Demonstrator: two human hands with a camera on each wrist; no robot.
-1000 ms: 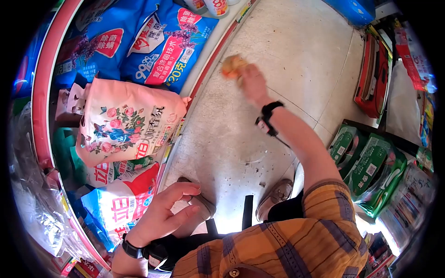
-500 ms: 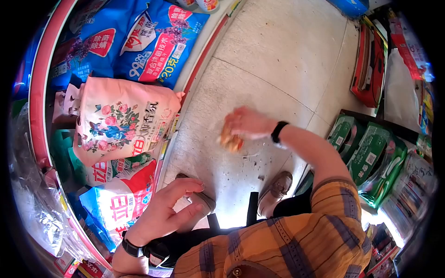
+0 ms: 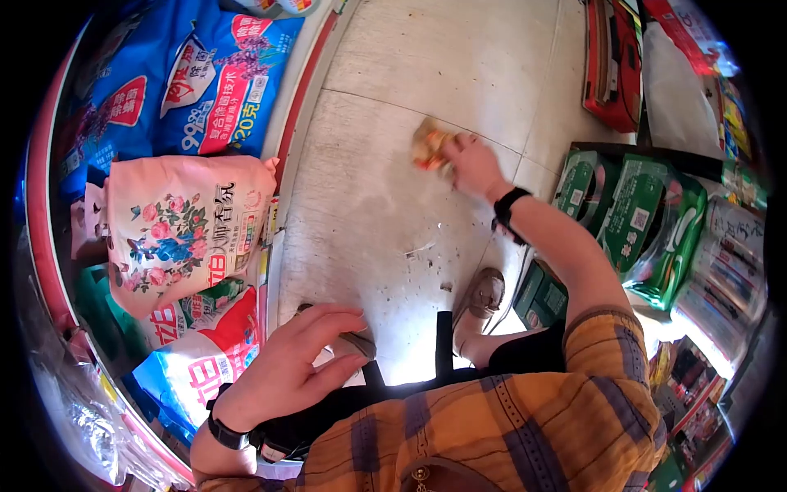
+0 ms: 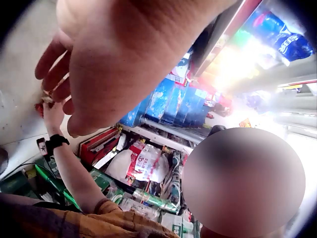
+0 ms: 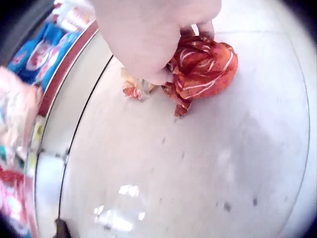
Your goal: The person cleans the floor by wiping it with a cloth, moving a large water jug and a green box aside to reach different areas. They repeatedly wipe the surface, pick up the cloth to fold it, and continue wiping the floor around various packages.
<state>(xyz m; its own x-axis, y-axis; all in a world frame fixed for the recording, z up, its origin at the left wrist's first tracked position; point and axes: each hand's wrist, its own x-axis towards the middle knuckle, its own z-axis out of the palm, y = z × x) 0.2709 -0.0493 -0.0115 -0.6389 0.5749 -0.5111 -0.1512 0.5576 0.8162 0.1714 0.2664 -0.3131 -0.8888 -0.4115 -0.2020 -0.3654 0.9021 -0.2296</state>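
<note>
My right hand (image 3: 475,166) grips a crumpled cloth (image 3: 431,146), low over the pale tiled floor (image 3: 369,221). In the right wrist view the cloth (image 5: 205,69) is orange-red with white lines, bunched under the fingers; a paler, cream part sticks out on the other side of the hand (image 5: 148,34). Small dark specks and bits of debris (image 3: 420,249) lie on the floor nearer my shoes. My left hand (image 3: 291,365) holds nothing, its fingers loosely bent above my left leg, beside the shelf.
A low shelf on the left bears a pink bag (image 3: 188,230), blue detergent bags (image 3: 238,90) and a red-white-blue bag (image 3: 209,361). Green packs (image 3: 635,213) and a red case (image 3: 613,74) stand on the right. My brown shoe (image 3: 482,297) is on the floor.
My right hand drew the cloth back toward my feet, then moved it away across the floor again. The head view has shifted a little; the left hand stays over the leg.
</note>
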